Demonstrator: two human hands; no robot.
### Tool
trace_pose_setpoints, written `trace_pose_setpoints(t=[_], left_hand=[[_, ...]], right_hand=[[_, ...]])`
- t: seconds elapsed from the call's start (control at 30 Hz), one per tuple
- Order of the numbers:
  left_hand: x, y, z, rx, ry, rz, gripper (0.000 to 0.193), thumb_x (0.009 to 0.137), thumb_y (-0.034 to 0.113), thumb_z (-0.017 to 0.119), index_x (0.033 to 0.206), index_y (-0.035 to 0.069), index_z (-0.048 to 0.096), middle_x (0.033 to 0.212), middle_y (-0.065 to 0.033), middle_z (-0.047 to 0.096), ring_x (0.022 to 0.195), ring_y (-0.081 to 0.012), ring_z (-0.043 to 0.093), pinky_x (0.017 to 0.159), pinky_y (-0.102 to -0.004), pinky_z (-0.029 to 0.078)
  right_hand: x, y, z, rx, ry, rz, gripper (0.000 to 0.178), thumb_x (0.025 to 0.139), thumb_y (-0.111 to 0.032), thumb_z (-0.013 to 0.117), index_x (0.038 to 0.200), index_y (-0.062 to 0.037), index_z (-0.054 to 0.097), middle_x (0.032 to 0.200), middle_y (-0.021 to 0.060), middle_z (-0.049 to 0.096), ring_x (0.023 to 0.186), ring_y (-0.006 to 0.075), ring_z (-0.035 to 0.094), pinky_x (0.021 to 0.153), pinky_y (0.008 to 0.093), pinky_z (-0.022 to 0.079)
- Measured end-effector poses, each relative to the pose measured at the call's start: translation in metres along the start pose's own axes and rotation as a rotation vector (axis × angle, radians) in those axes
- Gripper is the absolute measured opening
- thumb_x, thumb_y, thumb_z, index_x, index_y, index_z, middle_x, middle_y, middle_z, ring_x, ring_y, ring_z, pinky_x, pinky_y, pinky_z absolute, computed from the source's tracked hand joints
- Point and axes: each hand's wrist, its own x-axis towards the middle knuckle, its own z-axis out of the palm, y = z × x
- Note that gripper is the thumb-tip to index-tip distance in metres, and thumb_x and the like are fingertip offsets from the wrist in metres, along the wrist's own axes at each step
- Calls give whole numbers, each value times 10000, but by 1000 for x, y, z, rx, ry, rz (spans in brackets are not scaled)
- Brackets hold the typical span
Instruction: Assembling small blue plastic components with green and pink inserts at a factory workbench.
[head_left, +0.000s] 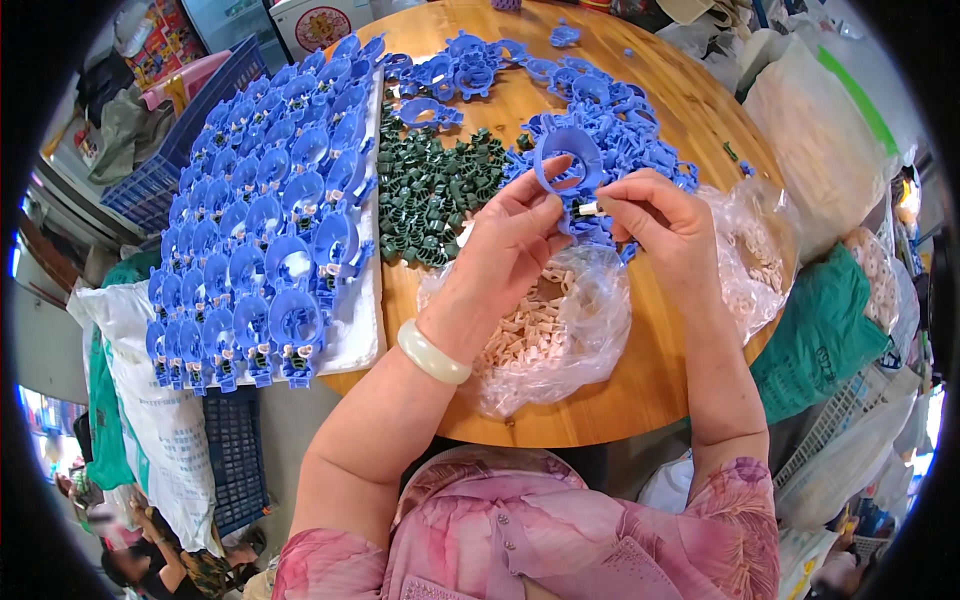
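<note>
Over the table's middle, my left hand grips a blue plastic part with a round cup. My right hand pinches a small white piece against the lower end of that part. Under my hands, a clear plastic bag lies spread, with many small pale pink pieces in it. A heap of dark green parts is left of my left hand. Just beyond my hands is a heap of loose blue parts.
Rows of blue cupped parts stand on a white board at the left. A second clear bag of pale pieces lies at the right table edge. A blue crate and white sack flank the left side; a green bag, the right.
</note>
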Motion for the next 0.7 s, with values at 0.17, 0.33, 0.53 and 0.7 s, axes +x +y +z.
trace_pose_setpoints(t=[0.17, 0.33, 0.53, 0.7], left_hand=[[0, -5, 7, -30, -32, 6, 524, 827, -40, 555, 1317, 34, 385, 1247, -84, 467, 1031, -149, 545, 839, -288, 493], [-2, -7, 2, -35, -32, 28, 583, 780, -94, 584, 1315, 43, 398, 1242, -86, 486, 1025, -154, 555, 845, -284, 495], [-2, -10, 6, 6, -38, 73, 636, 728, -110, 635, 1305, 39, 416, 1222, -91, 522, 1020, -158, 568, 844, -277, 502], [-6, -9, 11, 113, -15, 129, 673, 696, -108, 666, 1305, 45, 423, 1207, -88, 539, 1016, -158, 569, 833, -277, 505]], right_hand=[[-4, -6, 7, -21, 89, -17, 55, 818, -3, 613, 869, 4, 631, 807, 9, 590, 727, 85, 565, 640, 213, 462], [-6, -2, 11, -116, 103, -85, 71, 786, 21, 634, 852, -4, 624, 795, 38, 590, 712, 106, 571, 616, 229, 463], [-12, -14, 13, -395, 93, -281, 103, 746, 31, 654, 830, -13, 613, 780, 70, 589, 686, 159, 585, 583, 247, 463], [-13, -13, 19, -388, 101, -317, 103, 738, 49, 651, 808, -8, 601, 781, 78, 584, 675, 174, 579, 578, 259, 465]])
